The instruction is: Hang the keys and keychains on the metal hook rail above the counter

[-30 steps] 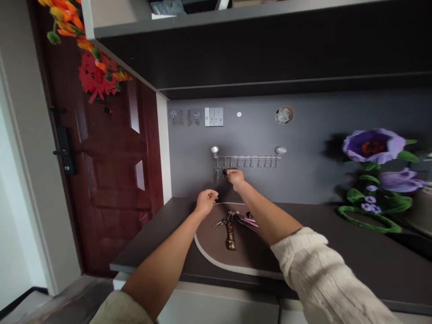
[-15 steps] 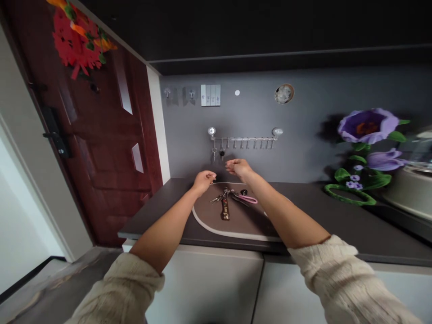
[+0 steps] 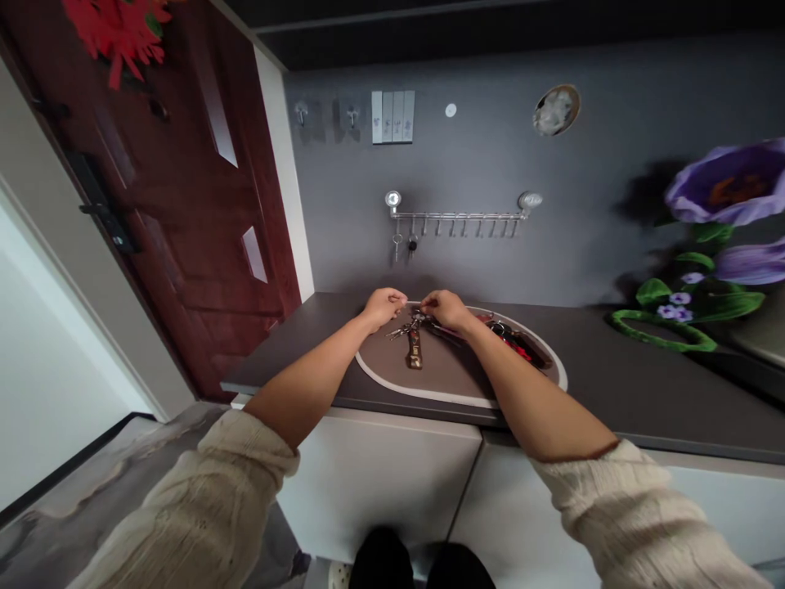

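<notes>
An oval brown tray (image 3: 454, 380) with a pale rim lies on the dark counter (image 3: 643, 393). On it sits a bunch of keys (image 3: 412, 331) with a brown strap fob, and more keys with red and black parts (image 3: 518, 342) lie further right. My left hand (image 3: 381, 307) and my right hand (image 3: 446, 309) are both over the tray's far edge, fingers pinched at the key bunch. What each pinch holds is too small to make out. On the wall above, a chrome hook rail (image 3: 459, 214) carries two small keys (image 3: 405, 244) at its left end.
A dark red door (image 3: 184, 204) stands at the left beside the counter. Purple artificial flowers (image 3: 717, 245) stand at the right end of the counter. Wall switches (image 3: 392, 116) and two stick-on hooks (image 3: 325, 114) sit above the rail. White cabinet fronts (image 3: 380, 474) are below the counter.
My right hand left the key on the rail and came down to the tray. My left hand also dropped to the key bunch. The view tilted downward.
</notes>
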`<state>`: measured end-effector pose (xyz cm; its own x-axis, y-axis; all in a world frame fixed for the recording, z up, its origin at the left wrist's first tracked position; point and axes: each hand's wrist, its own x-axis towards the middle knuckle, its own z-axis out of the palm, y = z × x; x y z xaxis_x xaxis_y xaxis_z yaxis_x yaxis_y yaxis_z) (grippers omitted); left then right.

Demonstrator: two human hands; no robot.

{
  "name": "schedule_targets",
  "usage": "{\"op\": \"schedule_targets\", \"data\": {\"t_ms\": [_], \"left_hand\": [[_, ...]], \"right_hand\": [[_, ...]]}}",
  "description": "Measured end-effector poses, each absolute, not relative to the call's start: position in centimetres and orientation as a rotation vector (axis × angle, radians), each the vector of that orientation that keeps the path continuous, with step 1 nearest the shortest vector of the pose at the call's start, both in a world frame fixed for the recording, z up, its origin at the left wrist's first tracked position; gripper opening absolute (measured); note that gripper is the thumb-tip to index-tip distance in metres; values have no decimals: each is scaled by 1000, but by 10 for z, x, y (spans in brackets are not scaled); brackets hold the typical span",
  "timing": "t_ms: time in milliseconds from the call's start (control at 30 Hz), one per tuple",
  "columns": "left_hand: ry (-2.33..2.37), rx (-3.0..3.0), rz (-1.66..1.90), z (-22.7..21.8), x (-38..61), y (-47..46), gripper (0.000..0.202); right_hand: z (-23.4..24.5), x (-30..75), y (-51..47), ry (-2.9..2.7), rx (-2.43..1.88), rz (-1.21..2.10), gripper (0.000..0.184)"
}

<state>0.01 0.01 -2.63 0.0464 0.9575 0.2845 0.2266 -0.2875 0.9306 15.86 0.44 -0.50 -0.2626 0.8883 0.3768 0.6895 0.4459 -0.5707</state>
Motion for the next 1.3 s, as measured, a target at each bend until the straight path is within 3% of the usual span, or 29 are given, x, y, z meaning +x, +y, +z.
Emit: {"op": "schedule_targets", "data": {"t_ms": [733, 1300], "left_hand": [[1280, 1742, 1170, -36, 2, 6, 8], [1130, 1709, 1286, -19, 2, -5, 19]], "right_hand": [[-14, 160, 11, -2203, -1337, 256, 8], [-3, 151, -4, -1647, -943, 1117, 9]]}}
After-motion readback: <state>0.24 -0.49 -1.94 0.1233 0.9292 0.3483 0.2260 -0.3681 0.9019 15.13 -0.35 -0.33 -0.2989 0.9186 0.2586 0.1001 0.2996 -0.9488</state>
